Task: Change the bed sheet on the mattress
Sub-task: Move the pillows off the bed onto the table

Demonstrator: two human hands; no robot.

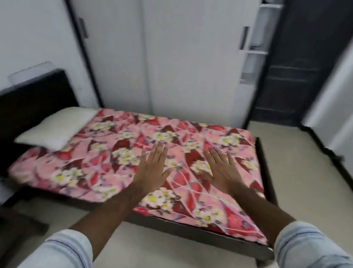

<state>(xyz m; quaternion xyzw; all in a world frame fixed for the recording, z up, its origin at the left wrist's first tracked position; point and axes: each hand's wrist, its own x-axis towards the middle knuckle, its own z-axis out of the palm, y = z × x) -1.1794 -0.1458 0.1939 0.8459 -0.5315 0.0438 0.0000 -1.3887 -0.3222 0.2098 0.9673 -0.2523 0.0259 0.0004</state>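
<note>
**Q:** What does the head view show?

**A:** A low dark bed frame (209,235) bearing a mattress covered by a pink-and-red floral bed sheet (112,171). A white pillow (58,127) lies at the head end, against a dark headboard (24,101). Behind stand white sliding wardrobe doors (178,48).

**Q:** And the hands?

**A:** Both reach forward over the middle of the sheet. The left hand (152,168) has its fingers straight and close together; the right hand (221,170) has its fingers straight and slightly fanned. Neither holds anything. Whether the palms touch the cloth or hover just above it cannot be told (the frame is blurred).

**Q:** Where does the task stand?

**A:** Judged from the sheet lying spread over the mattress, either the old sheet is not yet stripped or a new one is being smoothed; the picture does not settle which.

**Q:** What could go wrong from here?

**A:** If the sheet is to come off, the pillow rests on its head end and would likely be dragged or tipped to the floor. Pulling from the middle would bunch the fabric rather than free the edges, and an edge caught between mattress and frame could strain. If smoothing, uneven pushing could shift the sheet off the near edge.
</note>
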